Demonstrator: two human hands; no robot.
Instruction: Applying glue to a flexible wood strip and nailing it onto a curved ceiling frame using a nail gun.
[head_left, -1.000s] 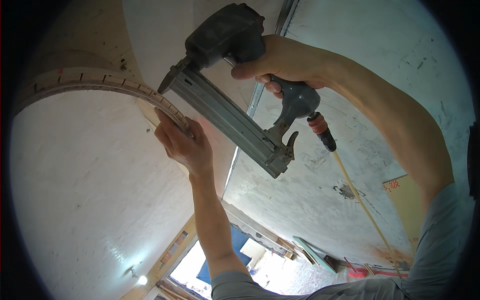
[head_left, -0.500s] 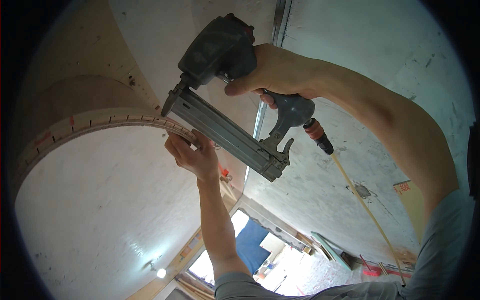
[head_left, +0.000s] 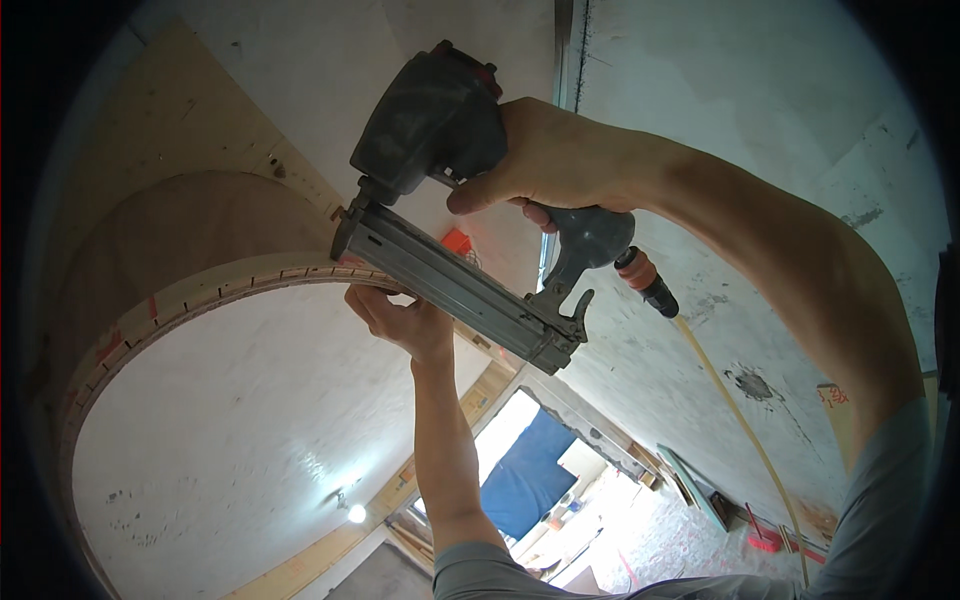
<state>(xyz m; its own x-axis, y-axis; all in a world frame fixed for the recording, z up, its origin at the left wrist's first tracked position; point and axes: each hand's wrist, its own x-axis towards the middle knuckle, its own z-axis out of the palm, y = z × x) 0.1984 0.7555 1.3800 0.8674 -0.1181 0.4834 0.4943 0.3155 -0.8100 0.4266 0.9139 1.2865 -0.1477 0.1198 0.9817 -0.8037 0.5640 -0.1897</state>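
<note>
My right hand (head_left: 545, 155) is wrapped round the grip of a dark grey air nail gun (head_left: 455, 285). The gun's long magazine slants down to the right, and its nose rests at or very near a curved wooden strip (head_left: 215, 298) with dark cuts along its edge. Under the strip's right end, close to the nose, my left hand (head_left: 415, 325) grips the strip with curled fingers. The magazine partly hides that end. From the gun's handle an orange and black coupling (head_left: 645, 280) leads to a yellowish air hose (head_left: 735, 405).
Above the strip is a wooden board (head_left: 190, 120) with a round-edged recess. A lit lamp (head_left: 356, 513) hangs at lower left. Below, a blue sheet (head_left: 525, 475) covers part of a bright opening; boards (head_left: 690, 485) lean by the wall near a red broom (head_left: 764, 540).
The view has shifted, so the strip, room and lamp appear further right and lower. My left hand sits closer under the magazine. Both hands keep their hold, with the gun's nose still by the strip.
</note>
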